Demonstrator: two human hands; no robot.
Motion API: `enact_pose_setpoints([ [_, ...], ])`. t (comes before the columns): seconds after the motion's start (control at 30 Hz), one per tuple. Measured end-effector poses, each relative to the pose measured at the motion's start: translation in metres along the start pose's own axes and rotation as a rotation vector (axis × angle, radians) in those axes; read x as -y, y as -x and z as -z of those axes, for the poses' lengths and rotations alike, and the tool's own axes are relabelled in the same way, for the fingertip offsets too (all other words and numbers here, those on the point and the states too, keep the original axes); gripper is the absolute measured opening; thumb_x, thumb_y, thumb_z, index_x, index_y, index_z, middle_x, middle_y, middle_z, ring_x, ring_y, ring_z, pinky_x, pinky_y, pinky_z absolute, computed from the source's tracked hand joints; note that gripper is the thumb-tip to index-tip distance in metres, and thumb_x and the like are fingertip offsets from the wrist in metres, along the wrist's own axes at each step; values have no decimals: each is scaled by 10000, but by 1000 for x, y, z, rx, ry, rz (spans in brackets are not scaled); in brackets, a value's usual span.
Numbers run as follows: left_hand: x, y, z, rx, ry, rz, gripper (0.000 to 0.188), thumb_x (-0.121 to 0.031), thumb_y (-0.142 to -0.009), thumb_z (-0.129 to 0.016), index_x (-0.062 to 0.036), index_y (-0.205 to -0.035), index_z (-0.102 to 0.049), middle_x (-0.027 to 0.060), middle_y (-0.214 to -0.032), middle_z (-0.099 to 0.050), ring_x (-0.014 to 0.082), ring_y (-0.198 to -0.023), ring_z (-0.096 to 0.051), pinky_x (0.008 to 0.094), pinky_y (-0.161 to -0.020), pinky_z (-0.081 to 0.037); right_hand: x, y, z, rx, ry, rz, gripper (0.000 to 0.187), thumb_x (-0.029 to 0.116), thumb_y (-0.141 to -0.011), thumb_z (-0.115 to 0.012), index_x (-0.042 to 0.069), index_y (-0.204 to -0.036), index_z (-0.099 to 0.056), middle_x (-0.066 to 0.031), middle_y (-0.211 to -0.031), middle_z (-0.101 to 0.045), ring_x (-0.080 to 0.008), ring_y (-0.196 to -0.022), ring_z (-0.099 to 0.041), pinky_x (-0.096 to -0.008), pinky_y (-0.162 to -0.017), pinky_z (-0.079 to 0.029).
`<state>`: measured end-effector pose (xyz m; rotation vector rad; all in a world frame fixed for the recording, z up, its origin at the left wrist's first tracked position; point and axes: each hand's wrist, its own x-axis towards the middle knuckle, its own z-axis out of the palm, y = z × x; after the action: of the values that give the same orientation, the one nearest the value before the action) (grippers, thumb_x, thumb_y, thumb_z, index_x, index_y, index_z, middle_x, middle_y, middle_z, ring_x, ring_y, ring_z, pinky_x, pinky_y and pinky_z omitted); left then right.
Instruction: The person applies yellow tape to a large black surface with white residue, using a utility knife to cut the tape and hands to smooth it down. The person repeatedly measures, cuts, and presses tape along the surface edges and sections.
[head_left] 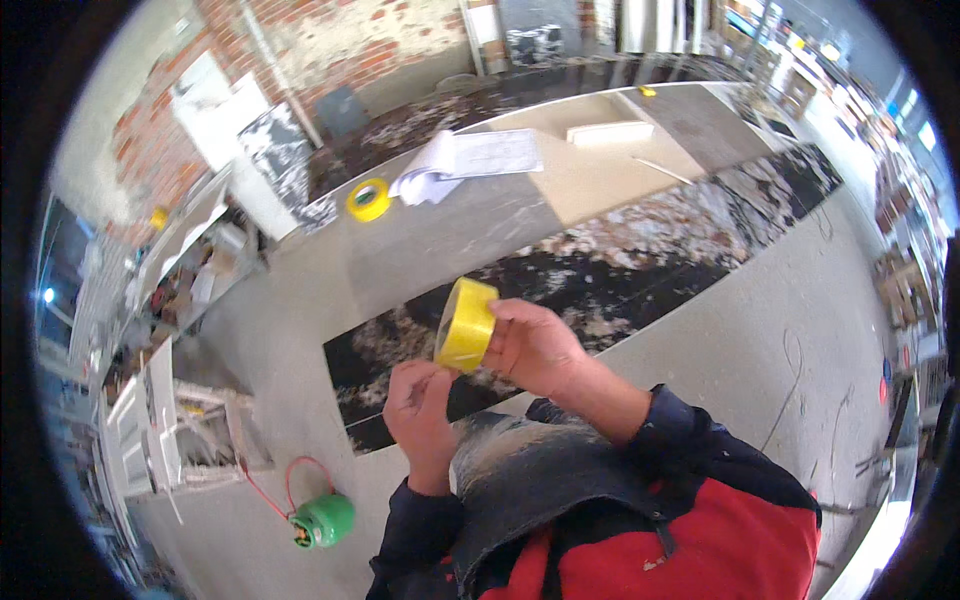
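A wide roll of yellow adhesive tape [470, 325] is held up over the near left part of a black, white and brown marbled slab [620, 310]. My right hand [540, 345] grips the roll from its right side, thumb on the upper edge and fingers below. At the roll's lower edge, the thumb and fingers of my left hand [420, 412] are pinched together against the tape. Whether a loose tape end sits in that pinch is too small to tell. A second yellow tape roll [369, 200] lies on a grey slab [470, 222] beyond.
Printed paper sheets [480, 155] lie on the far slabs, beside a beige panel [600, 180] with a white block [610, 132] on it. A green gas cylinder [323, 521] with a red hose stands at lower left, near a wooden frame [205, 425]. Thin cables [790, 375] trail at right.
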<state>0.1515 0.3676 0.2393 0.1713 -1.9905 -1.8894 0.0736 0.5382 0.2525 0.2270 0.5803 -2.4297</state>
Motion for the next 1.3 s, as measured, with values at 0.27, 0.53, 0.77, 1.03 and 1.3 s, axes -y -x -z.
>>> enact_pose_setpoints([
  [0.27, -3, 28, -66, 34, 79, 130, 39, 51, -928, -627, 14, -931, -636, 69, -1008, -631, 144, -911, -626, 278, -868, -521, 36, 37, 68, -63, 118, -22, 272, 301, -1000, -679, 58, -1110, -629, -68, -983, -686, -224, -956, -691, -404, -945, -552],
  [0.53, 6, 39, -100, 125, -128, 185, 21, -6, -908, -633, 4, -891, -638, 48, -952, -638, 122, -863, -575, 262, -818, -481, 77, 67, 139, -33, 1528, 802, 610, 354, -804, -858, 14, -1257, -634, -187, -1267, -629, -368, -1146, -614, -435, -997, -511],
  [0.77, -8, 38, -112, 343, -365, 191, 25, -4, -863, -664, -12, -866, -640, 47, -861, -642, 122, -800, -582, 281, -738, -489, 121, 78, 114, 406, 1382, 88, 552, 221, -867, -727, 110, -1400, -639, -196, -1048, -752, -368, -952, -728, -421, -855, -557],
  [1.03, -4, 49, -68, 210, -670, 184, 462, -194, -847, -800, -34, -1233, -604, 125, -1125, -657, 247, -959, -631, 374, -832, -521, 53, 38, 108, 197, 1506, 59, 244, 257, -956, -704, 70, -1096, -775, -168, -1015, -761, -302, -898, -748, -379, -808, -571],
  [1.3, 41, 77, -4, -56, -302, 574, 292, -176, -866, -810, -13, -1094, -728, 94, -1037, -715, 185, -900, -679, 325, -797, -546, -13, -10, 71, 295, 1580, -75, 303, 234, -944, -737, 33, -1170, -749, -140, -1039, -776, -244, -906, -753, -338, -804, -564],
])
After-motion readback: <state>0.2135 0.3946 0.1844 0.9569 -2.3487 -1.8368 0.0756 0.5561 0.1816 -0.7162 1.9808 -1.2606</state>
